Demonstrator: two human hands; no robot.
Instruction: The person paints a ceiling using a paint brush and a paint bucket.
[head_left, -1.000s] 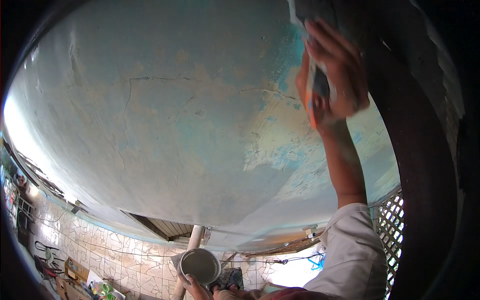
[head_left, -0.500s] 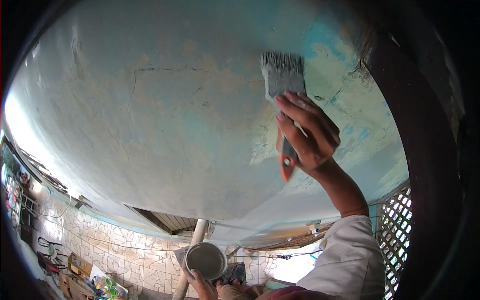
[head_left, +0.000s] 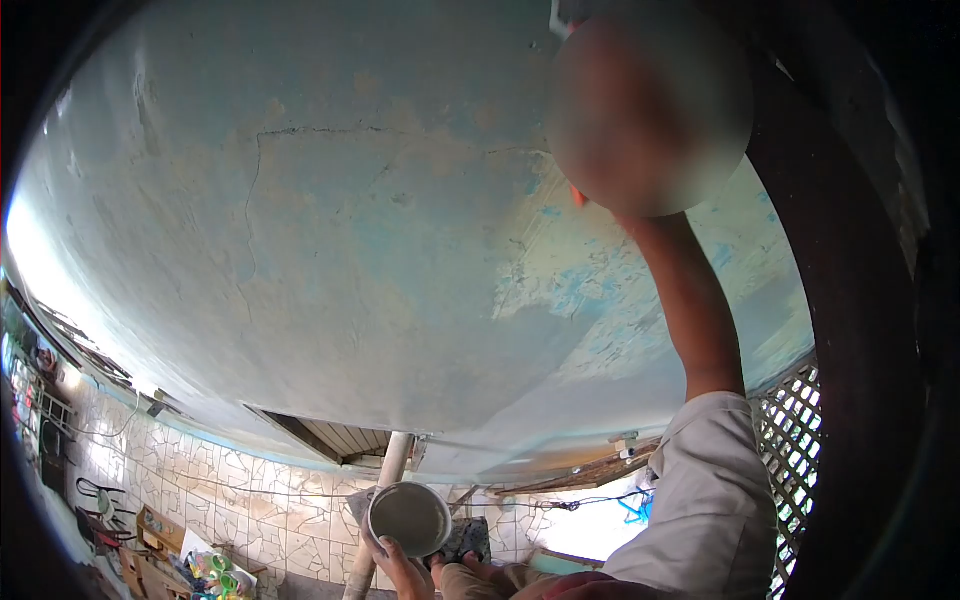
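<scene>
Right hand [head_left: 650, 110] raised at ceiling [head_left: 350, 250], blurred out: can't tell its grip or any tool. Left hand [head_left: 405, 570], half cut off at bottom edge, fingers wrapped under paint tin [head_left: 408, 518].

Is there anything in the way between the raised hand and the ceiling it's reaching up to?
Nothing visible. The right hand is blurred out against the ceiling, so its contact cannot be told. The left hand holds a paint bowl low down.
</scene>
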